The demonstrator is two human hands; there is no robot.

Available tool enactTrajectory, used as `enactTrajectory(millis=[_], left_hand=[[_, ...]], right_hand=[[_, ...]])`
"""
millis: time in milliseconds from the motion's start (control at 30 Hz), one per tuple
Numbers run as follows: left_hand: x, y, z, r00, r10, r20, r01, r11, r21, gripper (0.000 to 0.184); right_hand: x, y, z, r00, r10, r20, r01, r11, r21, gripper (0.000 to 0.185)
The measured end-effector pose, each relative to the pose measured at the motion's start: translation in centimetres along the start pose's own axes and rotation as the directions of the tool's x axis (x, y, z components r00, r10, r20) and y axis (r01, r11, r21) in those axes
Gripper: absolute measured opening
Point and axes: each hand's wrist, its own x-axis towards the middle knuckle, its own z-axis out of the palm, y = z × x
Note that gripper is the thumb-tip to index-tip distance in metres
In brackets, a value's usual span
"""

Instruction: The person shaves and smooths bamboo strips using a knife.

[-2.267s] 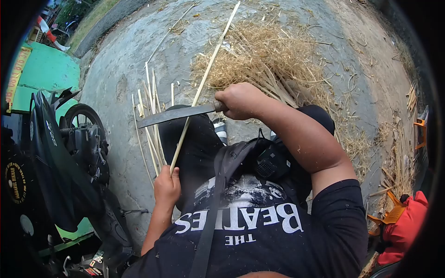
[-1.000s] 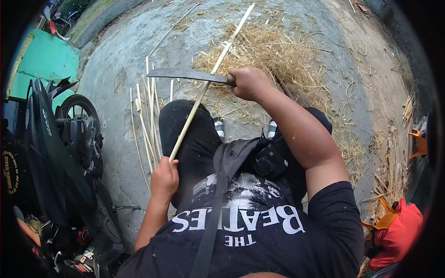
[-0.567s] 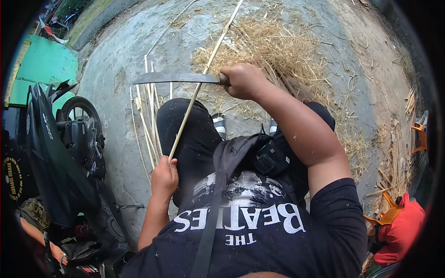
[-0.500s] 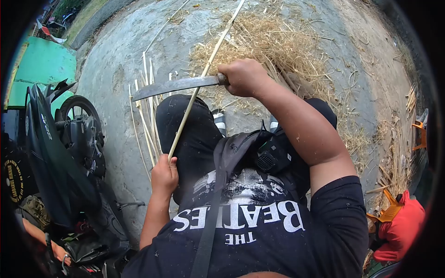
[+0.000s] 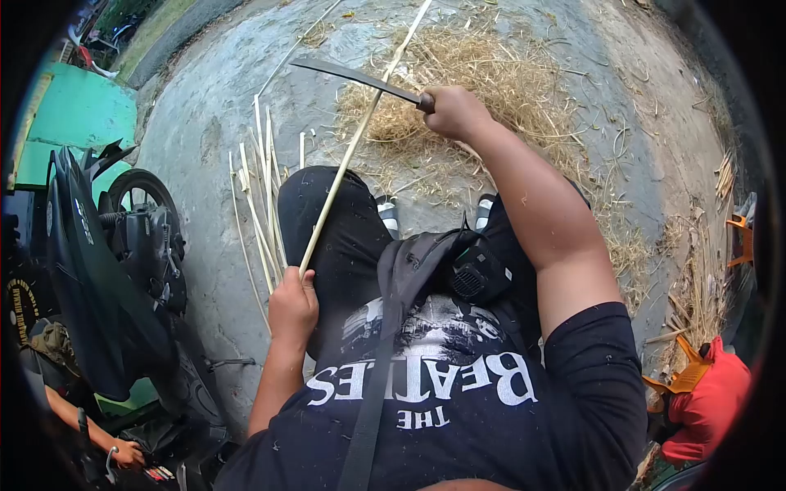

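My left hand (image 5: 293, 309) is closed round the lower end of a long pale strip (image 5: 350, 154), which slants up and away past my left knee. My right hand (image 5: 458, 113) grips the handle of a long knife (image 5: 360, 78). Its blade points left and crosses the strip's upper part. Several more pale strips (image 5: 266, 192) lie on the ground left of my knee. Beyond my right hand spreads a pile of curly shavings (image 5: 491, 74).
A motorcycle (image 5: 110, 270) stands at the left, with another person's hand (image 5: 126, 452) at the bottom left. Split pieces (image 5: 696, 299) lie at the right, near orange plastic parts (image 5: 692, 370) and red cloth (image 5: 712, 405). A black device (image 5: 475, 277) rests at my waist.
Over the last half second my right hand and the knife have moved forward along the strip, and the blade's tip has swung up. My left hand keeps its hold. The other person's hand has shifted rightward.
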Motion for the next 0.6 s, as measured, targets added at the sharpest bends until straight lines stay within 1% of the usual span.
enactTrajectory(millis=[67, 167, 200, 233, 300, 400, 433, 500, 600], left_hand=[[0.5, -0.1, -0.1, 1.000, 0.006, 0.000, -0.006, 1.000, 0.012, 0.035], [0.2, -1.1, 0.1, 0.999, 0.019, 0.034, -0.017, 0.998, -0.059, 0.034], [0.3, -1.1, 0.1, 0.999, 0.029, 0.021, -0.028, 0.998, -0.059, 0.033], [0.3, -0.9, 0.1, 0.999, 0.038, 0.013, -0.037, 0.997, -0.061, 0.033], [0.3, -1.0, 0.4, 0.999, 0.047, 0.003, -0.047, 0.997, -0.063, 0.033], [0.0, -1.1, 0.6, 1.000, 0.022, -0.001, -0.022, 0.998, -0.052, 0.033], [0.2, -0.8, 0.2, 1.000, 0.014, 0.005, -0.013, 0.999, -0.048, 0.033], [0.7, -0.5, -0.1, 1.000, 0.007, 0.024, -0.006, 0.999, -0.047, 0.034], [0.7, -1.1, -0.5, 0.998, 0.008, 0.063, -0.004, 0.998, -0.066, 0.034]], right_hand=[[-0.5, 0.2, -1.8, 0.999, 0.042, 0.006, -0.042, 0.998, -0.056, 0.021], [-1.2, -1.3, -0.4, 0.996, -0.075, -0.045, 0.079, 0.991, 0.110, 0.020], [-2.0, -2.6, -0.2, 0.989, -0.135, -0.052, 0.137, 0.989, 0.049, 0.018], [-2.8, -4.2, -0.5, 0.988, -0.155, 0.009, 0.155, 0.988, -0.011, 0.016], [-3.8, -5.6, -1.7, 0.950, -0.290, 0.118, 0.308, 0.932, -0.191, 0.017], [-1.4, -2.4, -0.9, 0.993, -0.113, 0.033, 0.114, 0.993, -0.011, 0.016], [-0.2, -1.2, -1.1, 0.999, 0.041, -0.004, -0.040, 0.994, 0.105, 0.018], [0.3, 0.2, -1.6, 0.998, 0.040, -0.051, -0.037, 0.997, 0.070, 0.021], [-0.6, -0.8, -1.3, 0.998, -0.057, -0.023, 0.057, 0.998, 0.030, 0.022]])
